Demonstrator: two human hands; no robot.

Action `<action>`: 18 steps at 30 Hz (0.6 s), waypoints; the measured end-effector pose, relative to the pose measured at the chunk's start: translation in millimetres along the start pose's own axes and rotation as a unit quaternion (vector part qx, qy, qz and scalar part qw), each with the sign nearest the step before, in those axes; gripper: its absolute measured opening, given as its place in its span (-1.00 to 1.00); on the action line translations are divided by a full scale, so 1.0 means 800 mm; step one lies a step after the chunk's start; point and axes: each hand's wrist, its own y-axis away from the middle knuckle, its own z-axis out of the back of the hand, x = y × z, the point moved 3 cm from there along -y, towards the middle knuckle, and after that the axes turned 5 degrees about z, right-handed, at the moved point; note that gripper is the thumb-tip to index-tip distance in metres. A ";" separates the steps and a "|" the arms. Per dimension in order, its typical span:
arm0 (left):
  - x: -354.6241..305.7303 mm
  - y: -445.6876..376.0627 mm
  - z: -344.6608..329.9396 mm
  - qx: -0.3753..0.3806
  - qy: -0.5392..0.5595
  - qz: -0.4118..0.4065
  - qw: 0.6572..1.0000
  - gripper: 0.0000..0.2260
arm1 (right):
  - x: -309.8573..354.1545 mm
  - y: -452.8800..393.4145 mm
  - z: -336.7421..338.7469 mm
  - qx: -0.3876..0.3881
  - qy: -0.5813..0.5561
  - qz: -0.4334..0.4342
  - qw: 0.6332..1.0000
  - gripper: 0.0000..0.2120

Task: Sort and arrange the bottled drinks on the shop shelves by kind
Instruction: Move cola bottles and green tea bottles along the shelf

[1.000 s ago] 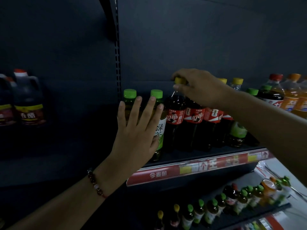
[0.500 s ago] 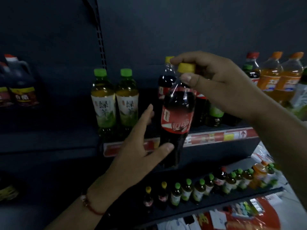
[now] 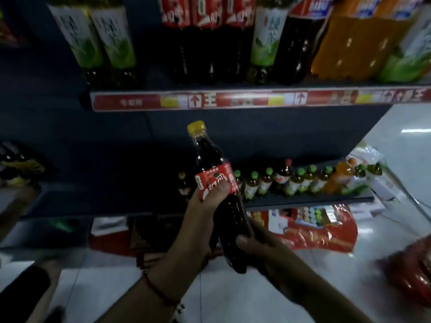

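Note:
A cola bottle [image 3: 211, 159] with a yellow cap and red label is held upright in front of the shelves, well below the upper shelf. My left hand [image 3: 203, 217] grips it around the label, thumb across the front. My right hand [image 3: 256, 248] grips the bottle's lower end from the right. On the upper shelf [image 3: 233, 101] stand green tea bottles [image 3: 102, 40], cola bottles [image 3: 205, 36], one more green tea bottle [image 3: 265, 40] and orange drink bottles [image 3: 354, 43]. The lower shelf [image 3: 303, 199] carries a row of small mixed bottles [image 3: 296, 180].
Red printed packaging [image 3: 314, 231] lies on the white tiled floor [image 3: 233, 299] under the lower shelf. Another red pack [image 3: 412, 276] sits at the right edge. Dark bottles [image 3: 16, 164] stand on the neighbouring shelf at left.
The cola bottle came off the upper shelf and down in front of me. My left hand closed around its label; my right hand moved from the cap to the bottom. The view tilted downward.

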 end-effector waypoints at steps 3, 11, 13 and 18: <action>0.035 0.014 -0.012 0.003 -0.014 0.025 1.000 -0.66 | -0.041 0.031 0.013 -0.027 -0.030 -0.043 0.998 -0.55; 0.100 0.013 0.001 -0.048 0.104 0.203 0.973 -0.47 | -0.084 0.084 0.030 -0.149 0.307 -0.071 0.937 -0.60; 0.113 0.017 0.004 -0.055 0.129 0.211 0.967 -0.55 | -0.087 0.086 0.039 -0.134 0.297 -0.072 0.943 -0.62; 0.130 0.033 0.013 -0.001 0.049 0.175 0.983 -0.56 | -0.092 0.083 0.064 0.024 -0.029 -0.190 0.981 -0.53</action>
